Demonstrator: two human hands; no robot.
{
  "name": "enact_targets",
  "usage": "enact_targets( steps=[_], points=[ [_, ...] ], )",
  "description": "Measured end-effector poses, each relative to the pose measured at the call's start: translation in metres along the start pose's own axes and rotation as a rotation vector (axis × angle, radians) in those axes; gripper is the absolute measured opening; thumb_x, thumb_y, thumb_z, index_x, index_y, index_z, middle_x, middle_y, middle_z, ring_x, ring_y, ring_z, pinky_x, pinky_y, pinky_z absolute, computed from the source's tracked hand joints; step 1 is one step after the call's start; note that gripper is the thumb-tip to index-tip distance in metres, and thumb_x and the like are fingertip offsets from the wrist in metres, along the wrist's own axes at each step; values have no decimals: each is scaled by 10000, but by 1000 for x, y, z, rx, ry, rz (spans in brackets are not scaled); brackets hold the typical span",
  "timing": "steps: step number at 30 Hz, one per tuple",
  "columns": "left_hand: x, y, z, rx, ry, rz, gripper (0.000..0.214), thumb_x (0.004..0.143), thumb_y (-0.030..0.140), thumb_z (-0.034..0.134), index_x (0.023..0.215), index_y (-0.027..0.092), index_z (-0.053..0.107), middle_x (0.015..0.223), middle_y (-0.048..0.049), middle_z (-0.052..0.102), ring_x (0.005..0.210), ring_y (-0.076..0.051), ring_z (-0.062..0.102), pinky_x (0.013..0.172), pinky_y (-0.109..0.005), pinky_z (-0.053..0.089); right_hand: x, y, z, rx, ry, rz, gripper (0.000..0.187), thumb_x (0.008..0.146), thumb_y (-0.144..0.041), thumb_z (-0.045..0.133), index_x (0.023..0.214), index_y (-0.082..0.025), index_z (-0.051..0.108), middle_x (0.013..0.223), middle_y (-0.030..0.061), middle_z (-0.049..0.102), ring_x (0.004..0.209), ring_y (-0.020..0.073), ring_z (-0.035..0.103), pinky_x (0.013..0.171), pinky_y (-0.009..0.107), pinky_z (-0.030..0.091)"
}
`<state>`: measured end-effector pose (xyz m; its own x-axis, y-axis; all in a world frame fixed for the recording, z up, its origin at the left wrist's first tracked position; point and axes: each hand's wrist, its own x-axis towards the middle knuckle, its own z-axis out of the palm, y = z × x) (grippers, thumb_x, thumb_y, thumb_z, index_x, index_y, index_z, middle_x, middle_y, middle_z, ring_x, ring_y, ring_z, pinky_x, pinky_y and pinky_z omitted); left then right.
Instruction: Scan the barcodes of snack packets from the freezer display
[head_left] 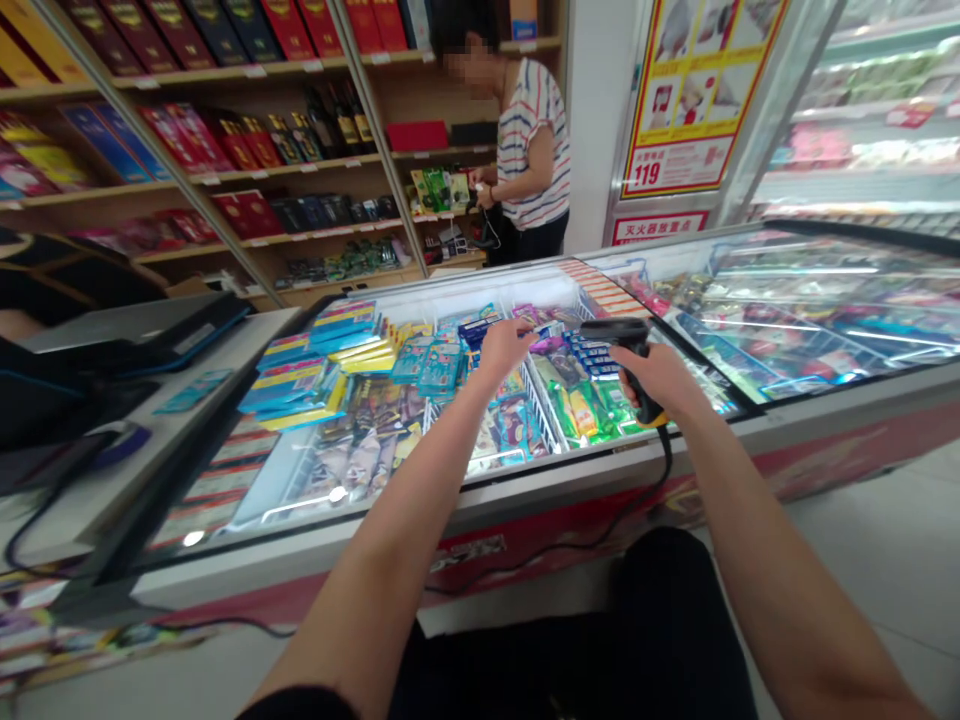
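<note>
In my right hand (660, 380) is a black barcode scanner (626, 345), gripped by its handle with the head pointing left; a dark cable runs down from it. My left hand (506, 350) is over the freezer's glass top, fingertips drawn together toward the scanner. A small purple packet (546, 343) shows beside those fingertips; I cannot tell whether they hold it. Dark blue packets (480, 328) lie just behind the left hand, and a row of blue-and-white packets (596, 355) lies beneath the scanner. Teal packets (435, 367) are left of my left wrist.
Overlapping blue-and-yellow packets (300, 375) cover the left part of the glass-topped chest freezer (300, 540). A counter (172, 440) with a dark device stands at left. Across the freezer, a person in a striped shirt (534, 140) stands by shelves (300, 165) of boxes and bottles.
</note>
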<state>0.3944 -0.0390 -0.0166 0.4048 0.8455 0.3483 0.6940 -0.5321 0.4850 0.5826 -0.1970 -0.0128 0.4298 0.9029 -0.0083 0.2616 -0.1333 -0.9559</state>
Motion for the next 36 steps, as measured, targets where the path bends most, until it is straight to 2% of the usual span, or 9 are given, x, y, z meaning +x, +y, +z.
enact_targets(
  steps=[4, 9, 14, 19, 23, 26, 36],
  points=[
    [25, 26, 25, -24, -35, 91, 237, 865, 278, 610, 1025, 188, 760, 1024, -41, 758, 984, -199, 680, 905, -277, 493, 3, 6, -23, 51, 75, 23, 292, 817, -347, 683, 649, -179, 514, 488, -9, 545, 333, 102, 492, 305, 204, 399],
    [50, 48, 52, 18, -47, 129, 247, 877, 278, 596, 1047, 198, 757, 1046, -47, 755, 1001, -209, 677, 921, -291, 485, 5, 12, -42, 96, 90, 55, 292, 820, -343, 689, 661, -182, 504, 499, -10, 546, 338, 103, 491, 309, 214, 414],
    [62, 51, 73, 78, -85, 115, 250, 880, 253, 594, 1074, 214, 747, 1093, -45, 743, 1061, -213, 657, 951, -298, 474, 9, 22, -52, 87, 109, 54, 274, 824, -340, 681, 675, -177, 520, 526, 0, 563, 346, 110, 504, 302, 224, 418],
    [58, 46, 79, 85, -90, 122, 320, 878, 235, 592, 1175, 213, 708, 1155, -63, 720, 1128, -228, 626, 1008, -326, 449, 9, 24, -51, 79, 102, 90, 246, 841, -320, 653, 686, -177, 527, 501, -11, 554, 331, 102, 484, 296, 219, 405],
    [49, 40, 72, 84, -36, 128, 364, 868, 244, 604, 1223, 205, 679, 1174, -75, 708, 1136, -244, 620, 1021, -354, 448, 8, 22, -42, 82, 70, 63, 251, 846, -323, 642, 678, -181, 520, 490, -15, 545, 331, 104, 483, 293, 218, 396],
    [39, 30, 59, 92, -6, 129, 344, 864, 242, 605, 1195, 197, 688, 1183, -72, 706, 1137, -239, 621, 1021, -342, 451, 6, 18, -32, 54, 48, 49, 262, 839, -331, 651, 672, -184, 513, 485, -9, 546, 337, 110, 493, 298, 221, 405],
    [-9, -32, -13, 242, 8, -56, 280, 865, 290, 600, 1117, 235, 711, 1098, -49, 743, 1066, -230, 658, 962, -326, 471, -4, -5, 33, 8, -106, 7, 299, 835, -357, 663, 644, -200, 494, 441, -24, 520, 318, 107, 478, 319, 211, 397]
  ],
)
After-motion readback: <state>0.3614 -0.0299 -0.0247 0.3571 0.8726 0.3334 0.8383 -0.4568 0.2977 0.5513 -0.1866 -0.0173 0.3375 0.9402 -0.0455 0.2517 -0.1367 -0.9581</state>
